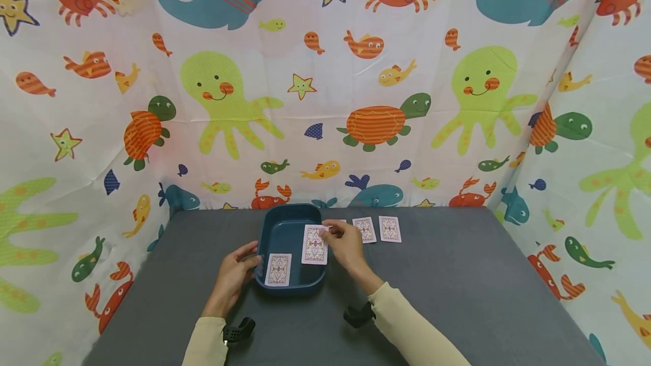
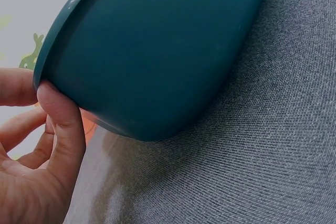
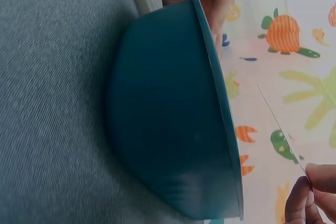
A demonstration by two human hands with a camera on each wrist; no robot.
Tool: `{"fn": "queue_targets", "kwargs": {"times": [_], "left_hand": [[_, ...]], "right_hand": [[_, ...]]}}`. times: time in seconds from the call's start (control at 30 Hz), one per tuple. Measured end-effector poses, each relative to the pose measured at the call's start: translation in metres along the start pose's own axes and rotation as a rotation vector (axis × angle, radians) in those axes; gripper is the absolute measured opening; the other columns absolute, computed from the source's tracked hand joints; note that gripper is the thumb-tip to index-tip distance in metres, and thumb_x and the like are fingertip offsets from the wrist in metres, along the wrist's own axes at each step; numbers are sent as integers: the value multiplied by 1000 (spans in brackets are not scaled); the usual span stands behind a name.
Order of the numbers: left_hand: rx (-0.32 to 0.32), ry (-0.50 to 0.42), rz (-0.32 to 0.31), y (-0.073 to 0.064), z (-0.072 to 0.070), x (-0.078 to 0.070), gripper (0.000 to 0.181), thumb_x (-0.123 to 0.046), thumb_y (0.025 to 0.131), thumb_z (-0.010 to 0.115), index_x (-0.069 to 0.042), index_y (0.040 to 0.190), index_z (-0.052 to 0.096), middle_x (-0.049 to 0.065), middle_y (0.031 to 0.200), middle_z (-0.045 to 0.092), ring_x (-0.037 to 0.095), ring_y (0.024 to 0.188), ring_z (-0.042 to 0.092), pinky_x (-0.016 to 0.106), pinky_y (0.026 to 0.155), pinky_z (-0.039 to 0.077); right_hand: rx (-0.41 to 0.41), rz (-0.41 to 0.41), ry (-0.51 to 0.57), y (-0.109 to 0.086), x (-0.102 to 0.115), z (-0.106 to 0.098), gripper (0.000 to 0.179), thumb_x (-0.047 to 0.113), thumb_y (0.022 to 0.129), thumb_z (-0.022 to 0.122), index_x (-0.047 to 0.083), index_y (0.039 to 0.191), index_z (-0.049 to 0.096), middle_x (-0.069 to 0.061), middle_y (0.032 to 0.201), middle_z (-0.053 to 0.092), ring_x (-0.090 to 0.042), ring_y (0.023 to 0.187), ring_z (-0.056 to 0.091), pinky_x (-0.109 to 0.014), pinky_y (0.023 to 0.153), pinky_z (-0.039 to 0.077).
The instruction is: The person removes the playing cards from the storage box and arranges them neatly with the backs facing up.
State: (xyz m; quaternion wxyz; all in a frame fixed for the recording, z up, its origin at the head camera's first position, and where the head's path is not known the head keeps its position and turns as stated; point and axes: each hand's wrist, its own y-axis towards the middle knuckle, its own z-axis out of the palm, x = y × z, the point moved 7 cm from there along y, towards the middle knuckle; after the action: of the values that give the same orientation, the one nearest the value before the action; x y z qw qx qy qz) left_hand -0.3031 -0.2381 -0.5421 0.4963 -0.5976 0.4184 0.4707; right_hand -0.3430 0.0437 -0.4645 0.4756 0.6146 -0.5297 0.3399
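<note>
A deep teal plastic tub (image 1: 292,290) stands on the grey table. My left hand (image 1: 233,275) pinches its left rim between thumb and fingers, which the left wrist view shows close up. Above the tub's right side, my right hand (image 1: 350,247) pinches a playing card (image 1: 313,247) by its edge, patterned back showing. In the right wrist view that card (image 3: 281,124) appears edge-on, apart from the rim. Another playing card (image 1: 278,270) lies inside the tub at the near left, back showing.
Beyond my right hand, two playing cards (image 1: 364,230) (image 1: 390,229) lie back up on the table (image 1: 437,281). A third card (image 1: 342,221) is mostly hidden behind that hand. A cloth (image 1: 305,179) printed with sea animals hangs behind the table and along its sides.
</note>
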Motion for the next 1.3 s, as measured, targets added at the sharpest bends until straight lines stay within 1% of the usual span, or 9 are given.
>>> {"fn": "queue_targets", "kwargs": {"times": [0.17, 0.27, 0.4, 0.6, 0.7, 0.9, 1.3], "left_hand": [[-3, 6, 1, 0, -1, 0, 48, -9, 93, 61, -12, 140, 53, 13, 140, 51, 16, 97, 57, 28, 72, 51], [-2, 5, 3, 0, -1, 0, 48, -9, 93, 62, -11, 140, 53, 13, 140, 51, 15, 96, 57, 28, 72, 50], [-7, 6, -1, 0, -2, 1, 48, -9, 93, 62, -12, 140, 53, 12, 140, 51, 16, 97, 57, 28, 72, 50], [-3, 14, -6, 1, 0, 2, 49, -11, 93, 61, -13, 141, 52, 11, 141, 51, 21, 104, 55, 29, 74, 50], [-2, 19, -1, 1, 0, 2, 49, -10, 93, 61, -12, 141, 52, 11, 140, 51, 20, 102, 56, 29, 74, 50], [-7, 16, 0, 2, -1, 2, 49, -9, 93, 61, -12, 140, 53, 12, 139, 51, 17, 95, 58, 28, 71, 50], [-9, 19, -16, 3, -2, 3, 47, -11, 93, 61, -15, 140, 54, 10, 140, 52, 19, 98, 57, 29, 73, 50]], "right_hand": [[-19, 17, -19, 3, -8, -10, 22, 17, 86, 75, 11, 108, 75, -8, 86, 67, -13, 74, 58, -22, 62, 47], [-27, 24, -39, 5, -11, -17, 21, 17, 86, 75, 14, 107, 76, -8, 86, 67, -15, 75, 58, -23, 63, 47], [-41, 36, -59, 7, -16, -28, 20, 18, 86, 75, 14, 106, 76, -8, 86, 67, -14, 74, 58, -24, 63, 47], [-55, 63, -66, 9, -25, -45, 22, 20, 88, 74, 13, 108, 75, -7, 87, 66, -15, 75, 57, -26, 64, 47], [-63, 72, -68, 11, -30, -52, 23, 22, 88, 74, 13, 109, 75, -8, 89, 67, -17, 78, 58, -25, 65, 48], [-54, 61, -78, 14, -34, -63, 24, 21, 89, 73, 13, 112, 74, -9, 93, 68, -16, 82, 60, -23, 67, 48], [-35, 54, -141, 23, -47, -94, 25, 21, 91, 71, 12, 114, 73, -9, 93, 69, -15, 80, 60, -23, 66, 48]]}}
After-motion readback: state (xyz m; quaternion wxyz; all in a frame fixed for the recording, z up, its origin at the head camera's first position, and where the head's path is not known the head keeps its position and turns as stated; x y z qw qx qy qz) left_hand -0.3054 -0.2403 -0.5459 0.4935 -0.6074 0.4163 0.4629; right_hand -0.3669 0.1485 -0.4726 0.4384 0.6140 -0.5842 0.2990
